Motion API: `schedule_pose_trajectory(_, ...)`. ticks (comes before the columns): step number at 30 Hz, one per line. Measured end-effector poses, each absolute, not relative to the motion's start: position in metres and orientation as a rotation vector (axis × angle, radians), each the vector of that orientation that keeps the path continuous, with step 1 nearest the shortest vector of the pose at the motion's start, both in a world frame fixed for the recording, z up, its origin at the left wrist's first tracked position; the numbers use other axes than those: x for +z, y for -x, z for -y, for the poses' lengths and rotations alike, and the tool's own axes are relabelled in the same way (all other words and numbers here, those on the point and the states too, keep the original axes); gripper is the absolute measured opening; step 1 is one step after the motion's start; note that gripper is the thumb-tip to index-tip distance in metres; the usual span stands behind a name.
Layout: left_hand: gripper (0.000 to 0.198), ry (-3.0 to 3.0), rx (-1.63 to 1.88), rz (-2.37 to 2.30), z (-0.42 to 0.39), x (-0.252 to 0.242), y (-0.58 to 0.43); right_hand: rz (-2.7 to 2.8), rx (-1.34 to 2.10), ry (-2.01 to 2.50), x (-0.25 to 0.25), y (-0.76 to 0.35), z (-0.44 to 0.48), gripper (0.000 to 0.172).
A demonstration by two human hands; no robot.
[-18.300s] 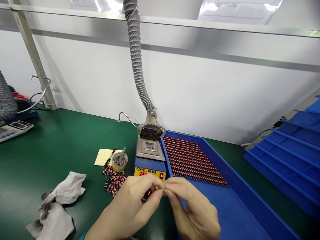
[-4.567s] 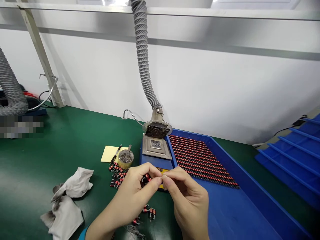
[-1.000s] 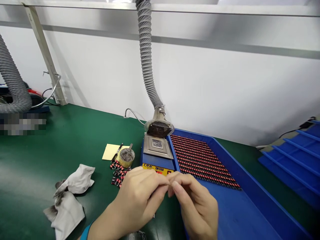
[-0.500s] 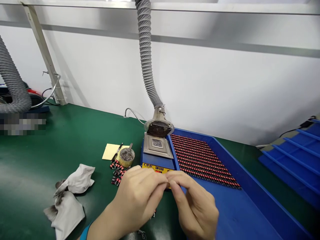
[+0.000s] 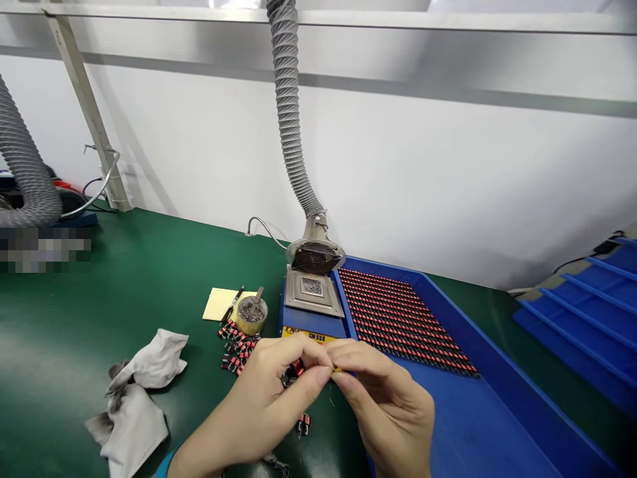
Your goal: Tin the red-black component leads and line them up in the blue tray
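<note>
My left hand (image 5: 283,392) and my right hand (image 5: 385,398) meet tip to tip in front of the solder pot (image 5: 313,292). Both are closed in a pinch, thumb against forefinger. Whatever they hold between them is too small and covered to name; a thin pale strand shows just below the fingertips. Partly behind my left hand lies a heap of small red-and-black components (image 5: 237,346) with wire leads. One loose component (image 5: 303,423) rests on the green bench below my hands. Rows of similar parts (image 5: 403,318) fill the far part of a blue tray (image 5: 478,425).
A fume hose (image 5: 288,106) hangs over the pot. Left of it stand a small tub of grey bits (image 5: 252,313), a pen (image 5: 232,304) and yellow paper (image 5: 217,303). Soiled white gloves (image 5: 139,398) lie at left. Blue ribbed trays (image 5: 592,305) are at far right.
My fingers have shifted slightly and my left fingers have arched up, uncovering more components beneath and behind them. Both hands stay together in nearly the same place.
</note>
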State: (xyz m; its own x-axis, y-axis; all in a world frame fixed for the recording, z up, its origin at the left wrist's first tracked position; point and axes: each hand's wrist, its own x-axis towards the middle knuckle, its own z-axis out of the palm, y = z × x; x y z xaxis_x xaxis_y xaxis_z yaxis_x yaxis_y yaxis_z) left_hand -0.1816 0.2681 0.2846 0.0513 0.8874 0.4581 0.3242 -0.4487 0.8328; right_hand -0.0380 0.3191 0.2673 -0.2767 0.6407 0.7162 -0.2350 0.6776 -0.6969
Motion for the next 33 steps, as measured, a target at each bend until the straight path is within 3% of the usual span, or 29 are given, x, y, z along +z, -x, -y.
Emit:
schedule_pose_trajectory(5, 0.015, -1.826, 1.378, -1.211, -0.269, 0.285, 0.181, 1.617, 0.874, 0.398, 0.267, 0.041, -0.316, 0.012)
schedule_pose_trajectory(10, 0.016, -1.784, 1.358, -1.215, -0.269, 0.287, 0.182, 1.287, 1.055, 0.396, 0.274, 0.032, -0.318, 0.015)
schedule_pose_trajectory(14, 0.011, -1.576, 1.402, -1.105, -0.27, 0.284, 0.186, 1.337, 1.103, 0.404, 0.278, 0.033, -0.321, 0.014)
schedule_pose_trajectory(17, 0.032, -1.454, 1.454, -0.894, -0.272, 0.278, 0.186, 1.235, 1.281, 0.4, 0.274, 0.044, -0.318, 0.014)
schedule_pose_trajectory(21, 0.042, -1.348, 1.566, -0.814, -0.276, 0.271, 0.182, 1.124, 1.57, 0.41, 0.261, 0.059, -0.312, 0.004)
schedule_pose_trajectory(23, 0.049, -1.333, 1.539, -0.879, -0.277, 0.272, 0.181, 1.104, 1.713, 0.408, 0.255, 0.063, -0.311, 0.017)
schedule_pose_trajectory(25, 0.043, -1.321, 1.517, -0.936, -0.277, 0.274, 0.181, 1.057, 1.798, 0.397, 0.251, 0.065, -0.311, 0.021)
schedule_pose_trajectory(29, 0.011, -1.216, 1.592, -0.959, -0.278, 0.281, 0.186, 1.008, 1.784, 0.48, 0.251, 0.068, -0.31, 0.016)
schedule_pose_trajectory(33, 0.005, -1.045, 1.702, -0.962, -0.281, 0.282, 0.19, 1.043, 1.731, 0.551, 0.252, 0.073, -0.308, 0.009)
